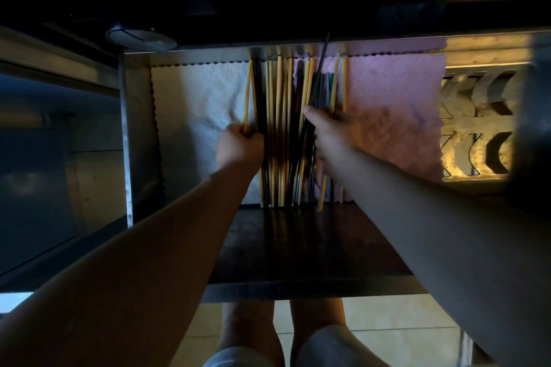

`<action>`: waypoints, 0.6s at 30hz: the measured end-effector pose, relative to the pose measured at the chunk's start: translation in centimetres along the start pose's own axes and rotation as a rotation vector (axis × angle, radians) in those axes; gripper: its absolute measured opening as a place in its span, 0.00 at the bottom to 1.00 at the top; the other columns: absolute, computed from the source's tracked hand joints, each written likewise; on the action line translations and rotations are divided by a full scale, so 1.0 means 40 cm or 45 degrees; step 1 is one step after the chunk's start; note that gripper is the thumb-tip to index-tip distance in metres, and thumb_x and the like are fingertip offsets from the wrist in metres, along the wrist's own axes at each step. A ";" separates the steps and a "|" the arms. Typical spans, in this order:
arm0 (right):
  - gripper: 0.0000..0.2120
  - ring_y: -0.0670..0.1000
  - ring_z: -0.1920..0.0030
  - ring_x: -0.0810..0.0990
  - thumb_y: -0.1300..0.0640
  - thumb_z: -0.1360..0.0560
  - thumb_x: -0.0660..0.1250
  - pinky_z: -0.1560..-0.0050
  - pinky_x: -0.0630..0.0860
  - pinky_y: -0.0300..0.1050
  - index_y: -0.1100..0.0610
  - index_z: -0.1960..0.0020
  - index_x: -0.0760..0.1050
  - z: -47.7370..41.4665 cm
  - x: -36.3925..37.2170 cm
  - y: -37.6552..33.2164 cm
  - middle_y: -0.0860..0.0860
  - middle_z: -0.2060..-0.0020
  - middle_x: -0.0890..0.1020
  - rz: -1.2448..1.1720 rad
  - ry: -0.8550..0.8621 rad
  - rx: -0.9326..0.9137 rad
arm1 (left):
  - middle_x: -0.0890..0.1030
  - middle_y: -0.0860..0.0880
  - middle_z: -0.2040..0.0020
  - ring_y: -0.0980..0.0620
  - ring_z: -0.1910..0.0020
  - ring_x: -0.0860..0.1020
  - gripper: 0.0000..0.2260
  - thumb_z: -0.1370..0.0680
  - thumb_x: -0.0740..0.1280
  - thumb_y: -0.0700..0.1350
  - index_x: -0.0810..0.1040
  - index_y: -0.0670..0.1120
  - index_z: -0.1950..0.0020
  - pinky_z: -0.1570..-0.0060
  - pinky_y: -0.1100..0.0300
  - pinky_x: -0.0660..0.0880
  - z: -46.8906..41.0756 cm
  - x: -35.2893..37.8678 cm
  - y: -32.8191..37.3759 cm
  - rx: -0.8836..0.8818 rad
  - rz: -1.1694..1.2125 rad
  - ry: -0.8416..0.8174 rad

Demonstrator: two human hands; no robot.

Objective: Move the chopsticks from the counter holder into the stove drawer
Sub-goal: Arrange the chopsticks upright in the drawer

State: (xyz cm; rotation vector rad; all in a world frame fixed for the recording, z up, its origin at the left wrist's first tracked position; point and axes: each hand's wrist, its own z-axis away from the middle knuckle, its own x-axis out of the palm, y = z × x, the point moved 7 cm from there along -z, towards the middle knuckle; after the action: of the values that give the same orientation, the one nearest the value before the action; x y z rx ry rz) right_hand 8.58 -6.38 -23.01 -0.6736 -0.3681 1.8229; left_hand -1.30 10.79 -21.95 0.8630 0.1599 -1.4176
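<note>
An open steel stove drawer (pixel 138 128) is pulled out below me, lined with a white embossed mat (pixel 202 104). A spread of several yellow and black chopsticks (pixel 281 116) lies lengthwise in its middle. My left hand (pixel 238 147) is closed around a yellow chopstick at the left edge of the spread. My right hand (pixel 331 134) grips a bunch of black and yellow chopsticks on the right side, thumb pressed over them. One black chopstick (pixel 323 53) sticks up past the drawer's back wall.
A metal rack with curved slots (pixel 477 125) fills the drawer's right end. A round stove knob (pixel 140 37) sits above the drawer at the left. The drawer's dark front panel (pixel 298 250) is near my knees, over a tiled floor (pixel 387 334).
</note>
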 end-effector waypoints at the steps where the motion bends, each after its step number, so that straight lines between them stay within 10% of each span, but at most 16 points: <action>1: 0.13 0.46 0.74 0.69 0.47 0.30 0.74 0.72 0.66 0.40 0.52 0.64 0.73 0.000 0.013 -0.001 0.46 0.73 0.72 -0.020 -0.011 0.029 | 0.80 0.48 0.62 0.50 0.64 0.78 0.06 0.24 0.68 0.45 0.81 0.44 0.51 0.66 0.61 0.70 0.003 0.003 0.002 -0.006 0.025 -0.011; 11: 0.11 0.38 0.85 0.68 0.48 0.27 0.71 0.77 0.64 0.34 0.53 0.64 0.81 0.032 -0.067 -0.027 0.41 0.86 0.70 0.006 0.164 -0.087 | 0.79 0.53 0.62 0.55 0.63 0.78 0.05 0.24 0.70 0.44 0.81 0.48 0.49 0.67 0.63 0.72 0.009 0.005 0.007 -0.012 0.032 -0.062; 18: 0.19 0.52 0.71 0.75 0.46 0.32 0.75 0.67 0.72 0.44 0.54 0.70 0.69 -0.001 -0.109 -0.014 0.51 0.72 0.74 0.227 0.220 -0.039 | 0.78 0.53 0.60 0.57 0.62 0.77 0.06 0.23 0.69 0.42 0.79 0.47 0.46 0.68 0.65 0.70 0.017 0.010 0.001 -0.027 0.061 -0.081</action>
State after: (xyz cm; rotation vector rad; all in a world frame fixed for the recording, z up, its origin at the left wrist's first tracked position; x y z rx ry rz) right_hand 10.06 -10.28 -21.57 -0.9023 -0.2272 1.9128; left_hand -1.43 10.04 -21.69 0.7987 0.1052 -1.3947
